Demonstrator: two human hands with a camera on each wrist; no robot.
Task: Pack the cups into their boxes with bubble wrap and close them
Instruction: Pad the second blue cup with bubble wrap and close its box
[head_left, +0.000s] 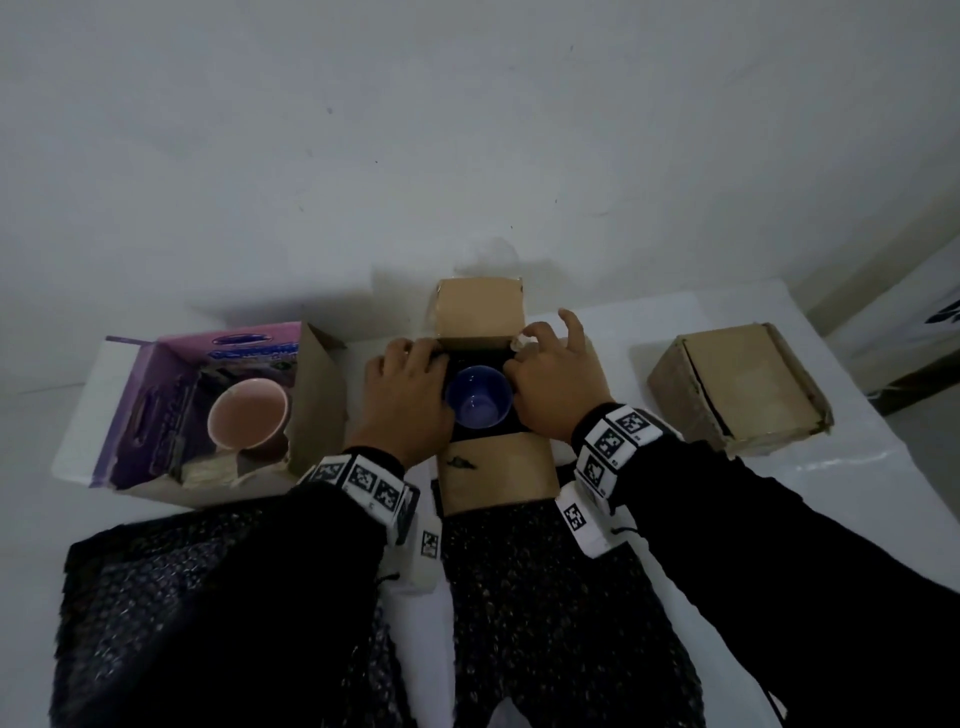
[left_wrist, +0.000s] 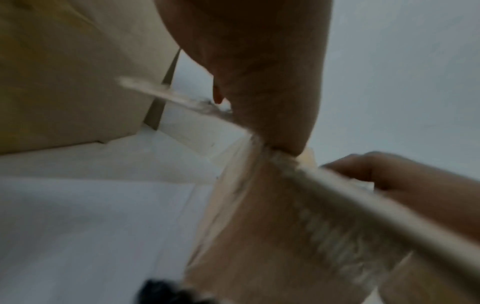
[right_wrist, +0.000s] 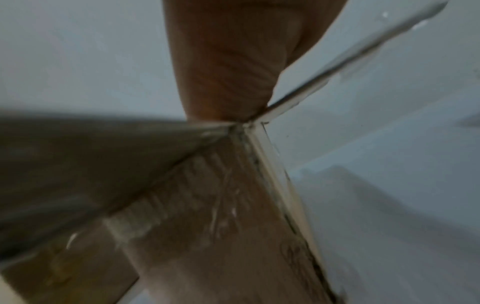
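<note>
A blue cup (head_left: 478, 402) stands upright inside an open brown box (head_left: 498, 467) at the table's middle, with dark lining around it. The box's far flap (head_left: 478, 312) stands up and its near flap lies towards me. My left hand (head_left: 415, 384) grips the box's left rim, fingers curled over the edge beside the cup. My right hand (head_left: 545, 379) grips the right rim, its forefinger lifted. In the left wrist view my left hand (left_wrist: 259, 72) presses the blurred cardboard edge (left_wrist: 259, 236). The right wrist view shows my right hand (right_wrist: 228, 61) on a box corner (right_wrist: 207, 226).
A pink cup (head_left: 247, 421) sits in an open purple box (head_left: 150, 405) at the left. A closed brown box (head_left: 737, 384) stands at the right. Black bubble wrap sheets (head_left: 208, 613) cover the near table under my forearms. A white wall rises behind.
</note>
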